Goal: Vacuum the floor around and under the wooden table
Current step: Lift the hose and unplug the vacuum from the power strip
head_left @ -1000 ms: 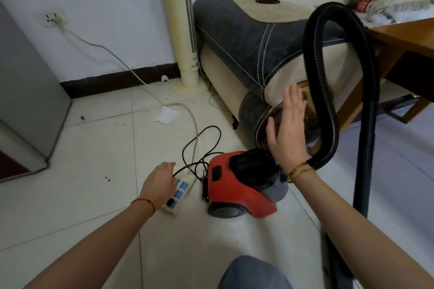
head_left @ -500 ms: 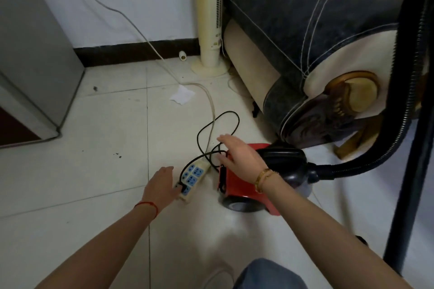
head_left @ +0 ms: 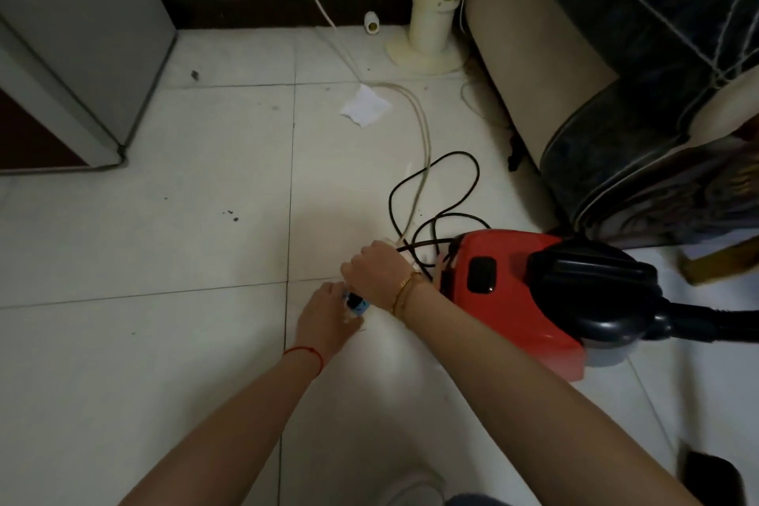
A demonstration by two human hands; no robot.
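Fingers first: left hand (head_left: 328, 314) is down on the near end of the power strip (head_left: 356, 305), fingers curled over it w/ a bit of blue socket showing next to them. Right hand (head_left: 380, 273) is just beyond, fingers curled around smth at the strip, prob the plug, but the hand covers it so can't tell exactly what it's pinching. Red string on the left wrist, gold bracelet on the right.

Going left to right: grey cabinet (head_left: 78, 41) in the far left corner, then open white tile floor (head_left: 164, 238) w/ a few dark specks. Mid frame there's a crumpled white paper scrap (head_left: 365, 109) by the pale cord (head_left: 423, 136) running from the wall to the strip. Cream tower fan (head_left: 437, 0) stands by the wall behind that. Black cable (head_left: 460, 193) loops on the floor btw the hands and the sofa.

Red vacuum (head_left: 513, 296) sits on the floor right beside the right wrist, black hose (head_left: 714, 327) leaving off the right edge. Dark/cream sofa (head_left: 616, 74) fills the right side. Wooden table itself isn't clearly visible.
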